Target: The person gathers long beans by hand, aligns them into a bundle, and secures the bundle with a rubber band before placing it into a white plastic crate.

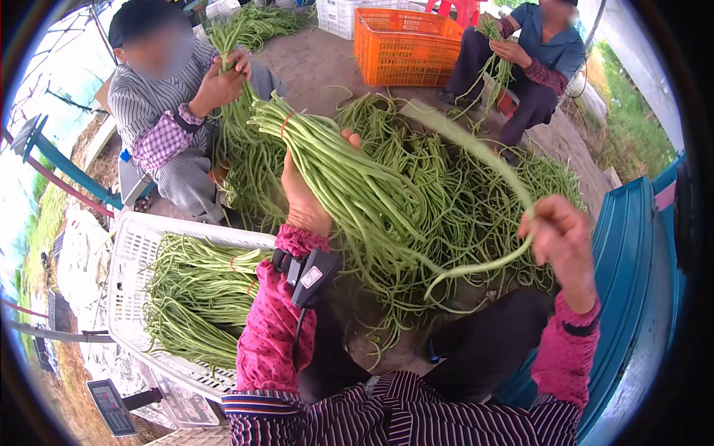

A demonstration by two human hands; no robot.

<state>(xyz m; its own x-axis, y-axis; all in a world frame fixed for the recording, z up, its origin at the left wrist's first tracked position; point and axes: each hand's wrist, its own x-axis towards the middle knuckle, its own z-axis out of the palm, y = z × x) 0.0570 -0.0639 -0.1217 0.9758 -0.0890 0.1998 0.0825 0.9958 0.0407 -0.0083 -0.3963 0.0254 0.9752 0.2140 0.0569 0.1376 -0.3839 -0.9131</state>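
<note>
My left hand (306,195) is closed around a thick bundle of long green beans (355,172), lifted in front of me. An orange-red band (285,125) circles the bundle near its upper end. Pinched in my right hand (567,239) is a single long bean (487,154), smeared by motion, that arcs up and away to the left. Another curved bean (476,269) runs from near that hand toward the bundle's lower end; where it finishes is hard to tell. Beneath both hands spreads a large loose pile of long beans (476,201).
At my left stands a white plastic crate (128,275) holding banded bean bundles (204,297). Two people, a striped sleeve (145,111) and a blue shirt (554,41), hold beans across the pile. An orange crate (405,56) stands behind; blue ribbed metal (621,245) borders my right.
</note>
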